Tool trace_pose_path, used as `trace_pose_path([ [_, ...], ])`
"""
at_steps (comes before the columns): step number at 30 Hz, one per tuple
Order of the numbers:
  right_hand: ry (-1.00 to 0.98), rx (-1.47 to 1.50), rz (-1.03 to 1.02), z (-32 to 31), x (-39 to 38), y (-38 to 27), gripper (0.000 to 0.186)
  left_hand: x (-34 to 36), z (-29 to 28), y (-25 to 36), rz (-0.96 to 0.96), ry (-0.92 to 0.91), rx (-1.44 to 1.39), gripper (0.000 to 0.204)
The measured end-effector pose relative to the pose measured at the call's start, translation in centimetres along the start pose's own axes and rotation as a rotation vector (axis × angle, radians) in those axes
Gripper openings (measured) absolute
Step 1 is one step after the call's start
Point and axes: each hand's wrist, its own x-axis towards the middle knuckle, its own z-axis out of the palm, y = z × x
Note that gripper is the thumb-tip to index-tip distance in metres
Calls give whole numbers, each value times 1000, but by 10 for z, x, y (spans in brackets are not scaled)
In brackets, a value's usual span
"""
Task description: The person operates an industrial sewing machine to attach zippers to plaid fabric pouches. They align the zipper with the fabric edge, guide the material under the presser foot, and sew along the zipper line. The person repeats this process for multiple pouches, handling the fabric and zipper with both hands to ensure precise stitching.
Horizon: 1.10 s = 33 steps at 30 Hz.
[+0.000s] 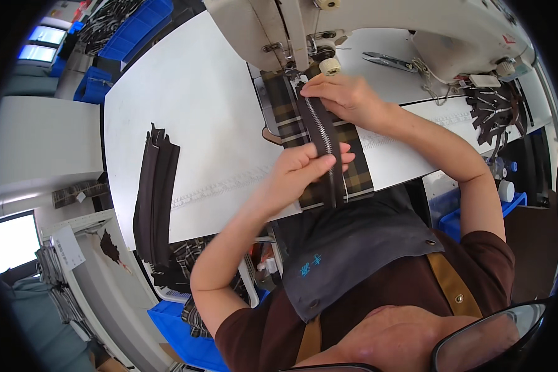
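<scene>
A dark zipper with silvery teeth runs lengthwise over a plaid fabric piece on the white sewing table. Its far end lies close to the presser foot of the sewing machine. With my right hand I pinch the zipper's far end, just in front of the presser foot. Nearer to me, my left hand grips the zipper between thumb and fingers, and the tape hangs on toward the table's front edge. Whether the fabric is caught under the foot is hidden.
A stack of dark zippers lies on the table's left part. Thread snips rest beside the machine, and a bunch of zipper sliders or pulls sits at the right. A blue bin stands below the table at lower left.
</scene>
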Motion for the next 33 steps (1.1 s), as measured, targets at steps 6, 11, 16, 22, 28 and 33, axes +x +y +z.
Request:
trace_pose_path([
  [6,46,125,260,-4,-8,-4,20,36,-65,16,440,445,1363,24],
  [11,75,223,331,-6,-15,0,17,59,-79,-16,763,545,1542,26],
  [16,6,15,229,-12,-9,-5,18,60,-76,-18,731,554,1515,25],
  [22,-40,-40,231,0,-4,-8,18,58,-74,-14,716,568,1467,19],
  [28,-70,-139,176,7,-8,-4,16,59,-73,-16,675,604,1363,18],
  [33,-71,-247,110,8,-7,-5,17,59,-76,-21,707,598,1470,20],
])
